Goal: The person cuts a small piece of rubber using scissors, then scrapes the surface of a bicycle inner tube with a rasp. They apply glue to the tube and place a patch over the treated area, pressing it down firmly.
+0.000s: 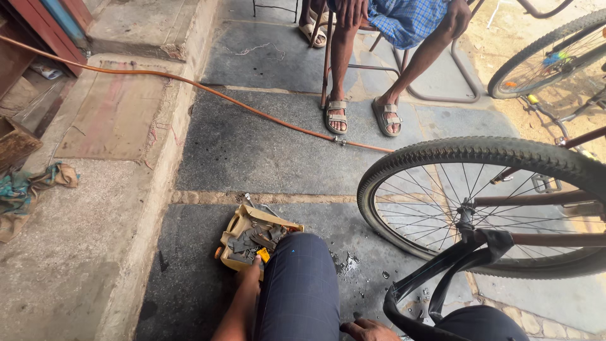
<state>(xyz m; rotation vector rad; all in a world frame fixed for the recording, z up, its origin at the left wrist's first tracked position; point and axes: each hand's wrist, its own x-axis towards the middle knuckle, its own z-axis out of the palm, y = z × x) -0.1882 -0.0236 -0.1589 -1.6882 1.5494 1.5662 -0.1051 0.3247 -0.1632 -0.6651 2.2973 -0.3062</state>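
Yellowish plastic is forming the cut-open container [235, 228] that is lying on the dark stone floor [252, 151], just beside your left knee [300, 284], and it is holding many dark rubber scraps and one small yellow piece. Your left hand [250, 273] is reaching into its near edge with the fingers bent down among the scraps; I cannot tell if they are gripping anything. Your right hand [369, 329] is resting low at the bottom of the view, the fingers spread loosely and holding nothing that I can see, near a black inner tube [442, 271] that is hanging from one bicycle wheel [480, 155] on your right. One orange hose [189, 82] is running across the floor. One seated person is showing two sandalled feet [360, 115] farther away, and a second wheel [543, 57] is standing at the top right.
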